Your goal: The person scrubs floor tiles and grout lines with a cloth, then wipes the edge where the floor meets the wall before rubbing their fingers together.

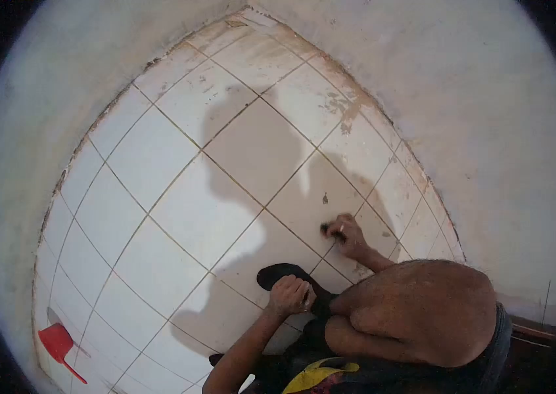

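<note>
On the tiled floor (179, 210), a person crouches with one bare knee (422, 308) raised, and both hands work low on the tiles.

Right hand (347, 235): closed around a small dark tool (326, 229), with a thin pale piece showing between the fingers. The tool tip rests at or just beside a grout line (278, 220) that runs diagonally between two tiles. What kind of tool it is cannot be told at this size.

Left hand (288, 295): curled into a loose fist and set on the floor just beside a dark shoe (277, 274). Whether this hand holds anything cannot be told; a faint pale edge shows by the fingers.

Surroundings: grey plastered walls (488, 118) meet the floor in a corner at the top. Brown stains (340, 108) mark the tiles along the right wall. A red scoop (60, 345) lies near the left wall, well apart from both hands.

Step in hand, as judged: work on the joint under the right hand, either scraping or filling it, while the left hand braces the body.

Next move, as judged: it calls for steady travel of the tool along the grout line, with the tip kept in the joint, light pressure, and the left hand held as a support.
</note>
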{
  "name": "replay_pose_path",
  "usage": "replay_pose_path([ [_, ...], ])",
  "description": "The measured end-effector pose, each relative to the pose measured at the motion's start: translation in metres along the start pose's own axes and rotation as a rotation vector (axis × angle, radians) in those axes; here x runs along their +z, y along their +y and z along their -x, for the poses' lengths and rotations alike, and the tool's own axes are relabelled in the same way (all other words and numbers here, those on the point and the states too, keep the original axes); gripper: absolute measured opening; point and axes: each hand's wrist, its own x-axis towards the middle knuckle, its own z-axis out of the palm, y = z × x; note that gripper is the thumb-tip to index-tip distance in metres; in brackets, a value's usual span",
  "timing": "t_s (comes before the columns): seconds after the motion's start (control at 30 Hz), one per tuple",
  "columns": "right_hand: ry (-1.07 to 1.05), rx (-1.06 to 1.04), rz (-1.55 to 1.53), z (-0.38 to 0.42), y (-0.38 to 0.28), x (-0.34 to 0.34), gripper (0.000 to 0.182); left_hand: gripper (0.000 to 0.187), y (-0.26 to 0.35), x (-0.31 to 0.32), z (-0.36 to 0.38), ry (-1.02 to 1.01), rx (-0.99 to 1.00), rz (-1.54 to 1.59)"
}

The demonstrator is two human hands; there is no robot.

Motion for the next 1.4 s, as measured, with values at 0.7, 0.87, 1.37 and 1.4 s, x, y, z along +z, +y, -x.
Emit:
replay_pose_path([
  [0.7, -0.018, 0.001, -0.139, -0.062, -0.015, 0.04, 0.027, 0.017, 0.003, -0.001, 0.007, -0.082, -0.046, -0.143],
  [0.87, -0.052, -0.108, 0.003, 0.124, -0.001, 0.027, 0.013, 0.016, -0.01, 0.014, 0.025, -0.144, -0.086, -0.057],
  [1.37, -0.265, -0.344, -0.167, -0.189, -0.01, 0.095, 0.022, 0.034, 0.0, -0.36, -0.081, -0.625, -0.815, -1.039],
  [1.4, -0.525, -0.414, -0.178, -0.236, -0.011, 0.091, 0.017, 0.031, 0.002, -0.384, -0.064, -0.602, -0.753, -1.091],
])
